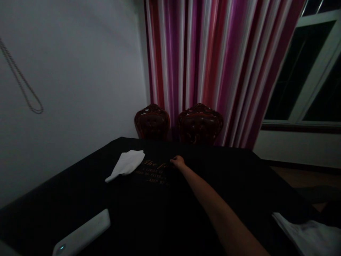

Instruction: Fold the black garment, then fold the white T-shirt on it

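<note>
Fingers of my right hand (pixel 178 162) rest curled on the far part of the black printed garment (pixel 156 176), which lies flat on the dark table (pixel 239 170); whether they pinch the cloth I cannot tell. My left hand is out of view. Smoothing or folding seems under way (the folded white cloth (pixel 125 165) lies just left), so next calls for a firm pinch.

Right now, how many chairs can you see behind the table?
2. One dark red carved wooden chair stands behind the black-covered table, near the white wall; the second is beside it on the right, before the striped curtain. The table may hide others.
</note>
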Demonstrator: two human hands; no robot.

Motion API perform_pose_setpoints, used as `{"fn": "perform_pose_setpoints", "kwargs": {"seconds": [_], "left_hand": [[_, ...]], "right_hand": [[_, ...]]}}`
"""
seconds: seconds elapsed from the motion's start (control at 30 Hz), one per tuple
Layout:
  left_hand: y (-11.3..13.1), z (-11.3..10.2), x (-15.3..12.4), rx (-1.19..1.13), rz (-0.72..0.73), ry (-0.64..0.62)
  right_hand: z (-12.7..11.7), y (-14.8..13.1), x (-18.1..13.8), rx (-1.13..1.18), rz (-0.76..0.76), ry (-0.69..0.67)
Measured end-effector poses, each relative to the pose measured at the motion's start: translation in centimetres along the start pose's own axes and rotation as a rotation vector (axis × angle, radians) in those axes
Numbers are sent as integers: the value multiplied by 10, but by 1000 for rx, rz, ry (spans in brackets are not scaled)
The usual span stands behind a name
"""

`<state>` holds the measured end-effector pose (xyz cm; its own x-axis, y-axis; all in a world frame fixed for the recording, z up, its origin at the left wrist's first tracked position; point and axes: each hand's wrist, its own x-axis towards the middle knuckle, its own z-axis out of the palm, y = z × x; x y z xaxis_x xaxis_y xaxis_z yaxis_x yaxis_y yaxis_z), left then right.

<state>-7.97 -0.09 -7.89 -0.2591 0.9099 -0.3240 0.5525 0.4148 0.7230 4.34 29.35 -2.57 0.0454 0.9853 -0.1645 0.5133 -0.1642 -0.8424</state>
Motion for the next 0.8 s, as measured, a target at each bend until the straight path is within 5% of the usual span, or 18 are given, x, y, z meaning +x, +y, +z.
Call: {"fn": "perform_pose_setpoints", "kwargs": {"seconds": [0.13,0.27,0.4,0.6,0.8], "left_hand": [[-2,-9,17,299,-129,154],[-3,-25,15,445,74,121],[44,-31,59,611,235,136],[123,0,160,656,213,211],[149,47,175,702,300,185]], "right_hand": [[9,9,-12,-101,-103,-18],[-10,47,-49,-270,-251,71],[-19,97,-94,-490,-318,81],[-29,130,-119,-798,-350,45],[-83,160,-141,-792,-386,-14]]}}
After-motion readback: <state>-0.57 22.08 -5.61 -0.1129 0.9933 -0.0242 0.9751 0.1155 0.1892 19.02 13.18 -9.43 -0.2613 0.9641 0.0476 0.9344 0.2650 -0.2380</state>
